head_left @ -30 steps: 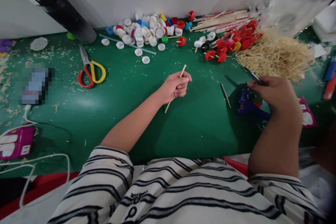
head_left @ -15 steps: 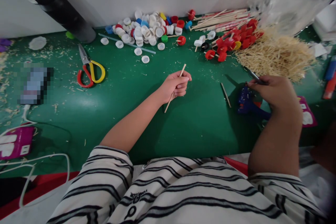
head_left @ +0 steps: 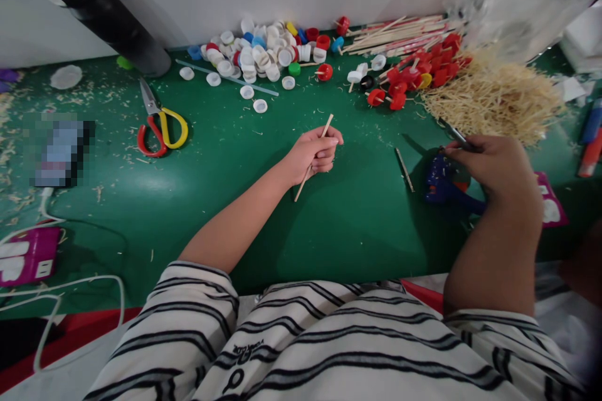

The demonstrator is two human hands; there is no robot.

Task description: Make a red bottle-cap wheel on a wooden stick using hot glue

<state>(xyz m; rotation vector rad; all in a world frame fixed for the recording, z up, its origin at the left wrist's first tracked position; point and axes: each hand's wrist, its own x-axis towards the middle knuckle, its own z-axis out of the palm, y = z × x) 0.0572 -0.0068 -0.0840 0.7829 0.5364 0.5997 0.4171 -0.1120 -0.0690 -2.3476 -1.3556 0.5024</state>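
Observation:
My left hand, mid-table, is closed round a thin wooden stick that stands out aslant above and below the fingers. On the right, my right hand is closed on a slim grey tool with a pointed end; its exact kind I cannot tell. The thumb and fingertips are at the nozzle end of a blue glue gun; whether they touch it is unclear. Part of the glue gun is hidden by the hand. Left of it, a thin metal-looking rod lies on the green table.
Behind my hands lie a heap of bottle caps, red caps on short sticks, loose sticks and pale wood shavings. Left are scissors, a phone with a white cable, and a black cylinder.
The grey tool in my right hand has tilted slightly, its tip a little higher and further left. My left hand and the stick stay where they were.

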